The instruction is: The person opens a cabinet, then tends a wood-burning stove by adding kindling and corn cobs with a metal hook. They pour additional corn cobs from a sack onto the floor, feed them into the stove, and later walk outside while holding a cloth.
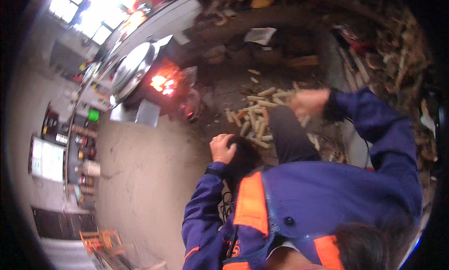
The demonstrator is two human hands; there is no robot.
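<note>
My left hand (223,148) rests on my dark-trousered knee with its fingers loosely curled, holding nothing that I can see. My right hand (308,102), blurred, is at the right side of a heap of pale corncobs (257,119) on the floor, beside my other knee; whether it grips a cob cannot be made out. Ahead to the left, a fire (163,83) burns in the opening of a stove, and glowing embers (190,114) lie at its lower right. A large shiny metal pot or lid (135,71) sits on the stove.
Sticks and brushwood (400,59) lie piled at the right. A crumpled pale sheet (260,35) lies beyond the cobs. A metal flap (148,113) juts from the stove's near side. A wooden chair (101,242) stands at the lower left, below a shelf with jars and a green container (93,114).
</note>
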